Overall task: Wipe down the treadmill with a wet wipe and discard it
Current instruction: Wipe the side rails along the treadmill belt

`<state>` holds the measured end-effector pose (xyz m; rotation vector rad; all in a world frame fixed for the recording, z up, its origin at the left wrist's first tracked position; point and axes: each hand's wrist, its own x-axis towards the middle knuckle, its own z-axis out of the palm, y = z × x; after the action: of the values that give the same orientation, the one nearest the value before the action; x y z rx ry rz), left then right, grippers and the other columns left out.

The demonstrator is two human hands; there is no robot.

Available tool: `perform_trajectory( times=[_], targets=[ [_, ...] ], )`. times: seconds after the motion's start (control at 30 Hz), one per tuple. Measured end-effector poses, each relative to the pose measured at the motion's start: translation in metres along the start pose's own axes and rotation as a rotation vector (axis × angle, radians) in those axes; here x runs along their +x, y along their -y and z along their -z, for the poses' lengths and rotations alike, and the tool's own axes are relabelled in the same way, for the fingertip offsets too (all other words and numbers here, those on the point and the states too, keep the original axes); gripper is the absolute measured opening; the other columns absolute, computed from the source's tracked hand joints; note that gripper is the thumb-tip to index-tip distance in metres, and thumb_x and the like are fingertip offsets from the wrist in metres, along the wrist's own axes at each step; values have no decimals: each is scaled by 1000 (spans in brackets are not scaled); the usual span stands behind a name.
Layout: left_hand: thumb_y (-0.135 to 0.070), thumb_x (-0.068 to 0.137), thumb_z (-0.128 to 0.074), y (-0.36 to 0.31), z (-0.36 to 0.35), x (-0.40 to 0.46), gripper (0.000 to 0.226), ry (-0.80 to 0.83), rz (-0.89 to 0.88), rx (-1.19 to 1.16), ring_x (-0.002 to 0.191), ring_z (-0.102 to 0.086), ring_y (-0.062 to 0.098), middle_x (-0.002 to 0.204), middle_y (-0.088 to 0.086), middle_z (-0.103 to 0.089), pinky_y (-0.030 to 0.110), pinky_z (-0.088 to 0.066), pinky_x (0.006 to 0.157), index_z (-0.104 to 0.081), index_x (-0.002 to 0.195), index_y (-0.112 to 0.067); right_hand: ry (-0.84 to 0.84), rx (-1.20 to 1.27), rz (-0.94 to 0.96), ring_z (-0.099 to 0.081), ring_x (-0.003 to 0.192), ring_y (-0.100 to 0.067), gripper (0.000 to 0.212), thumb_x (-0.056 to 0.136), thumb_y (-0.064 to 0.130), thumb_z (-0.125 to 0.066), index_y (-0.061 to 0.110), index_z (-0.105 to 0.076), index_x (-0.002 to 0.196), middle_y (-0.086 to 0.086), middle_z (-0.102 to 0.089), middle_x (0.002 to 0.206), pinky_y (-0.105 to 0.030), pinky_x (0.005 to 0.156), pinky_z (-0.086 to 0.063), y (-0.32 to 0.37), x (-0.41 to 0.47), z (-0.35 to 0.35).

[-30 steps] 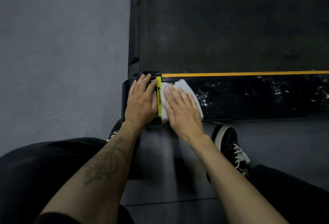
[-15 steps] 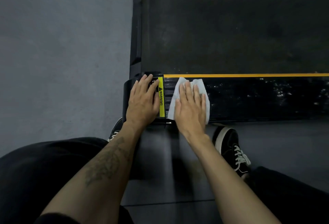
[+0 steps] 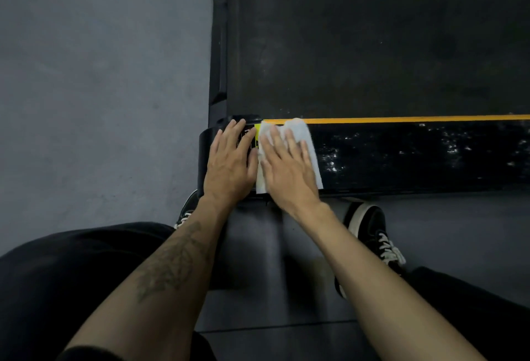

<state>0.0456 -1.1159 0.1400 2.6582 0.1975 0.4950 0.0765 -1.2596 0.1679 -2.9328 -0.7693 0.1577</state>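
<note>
Now pressing wipe [image 3: 308,143] flat under straight right hand [image 3: 286,168] fingers, centre frame, left hand [image 3: 229,163] splayed alongside, risking bunching on treadmill [image 3: 401,154] edge.

bare treadmill rail [image 3: 415,154] rightward, left hand [image 3: 229,163] blocking leftward

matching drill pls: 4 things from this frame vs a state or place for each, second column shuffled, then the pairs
1. left hand
2. right hand
3. wet wipe
4. black shoe

A. on the floor, right of the right forearm
B. spread flat under a palm on the rear cover
C. flat on the treadmill's rear corner, holding nothing
D. pressing the wipe down with straight fingers

Pairs: 1-C, 2-D, 3-B, 4-A
</note>
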Motion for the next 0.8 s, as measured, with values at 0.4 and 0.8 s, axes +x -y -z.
perform_trajectory(
  times=[0.4,0.8],
  targets=[
    [-23,101,-44,-1,1,1,45,-1,3,9,151,-35,26,156,11,-47,42,-22,126,-58,143,-13,38,9,22,-5,159,-23,61,107,44,-14,25,-20,164,3,-8,172,-44,127,-3,1,16,3],
    [-26,102,-42,-1,3,0,47,13,6,-1,151,-35,26,156,11,-47,44,-22,126,-57,144,-13,88,60,41,1,159,-16,61,107,49,-18,29,-13,165,6,-1,173,-39,128,0,-16,19,11]
  ],
)
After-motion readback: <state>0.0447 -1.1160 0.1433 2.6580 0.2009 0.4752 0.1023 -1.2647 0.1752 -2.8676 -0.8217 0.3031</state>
